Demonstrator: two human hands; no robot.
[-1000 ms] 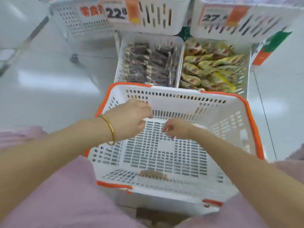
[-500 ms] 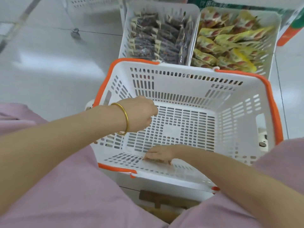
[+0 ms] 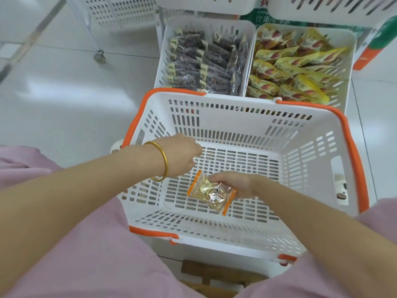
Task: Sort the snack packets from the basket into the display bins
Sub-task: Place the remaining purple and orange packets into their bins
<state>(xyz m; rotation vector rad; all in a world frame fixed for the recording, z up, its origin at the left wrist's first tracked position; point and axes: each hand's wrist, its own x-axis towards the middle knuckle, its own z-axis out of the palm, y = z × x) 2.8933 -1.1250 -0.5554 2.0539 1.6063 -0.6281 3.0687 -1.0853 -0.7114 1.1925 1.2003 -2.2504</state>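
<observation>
A white basket (image 3: 240,123) with orange rim handles stands in front of me. My right hand (image 3: 233,182) pinches a clear snack packet (image 3: 211,192) with orange ends, lifted a little above the basket floor. My left hand (image 3: 182,154), with a gold bangle at the wrist, hovers inside the basket at its left side, fingers curled, holding nothing I can see. Beyond the basket are two white display bins: the left bin (image 3: 166,52) holds dark packets, the right bin (image 3: 352,61) holds yellow packets.
More white bins (image 3: 206,6) hang above the two filled ones, on a wheeled rack whose caster (image 3: 100,58) stands on the pale floor at the left. My pink-clad knees flank the basket. A wooden stool (image 3: 214,274) shows below it.
My right hand reached to the basket's near floor, took the last packet and raised it. The left hand stayed at the basket's left side. The view tilted down.
</observation>
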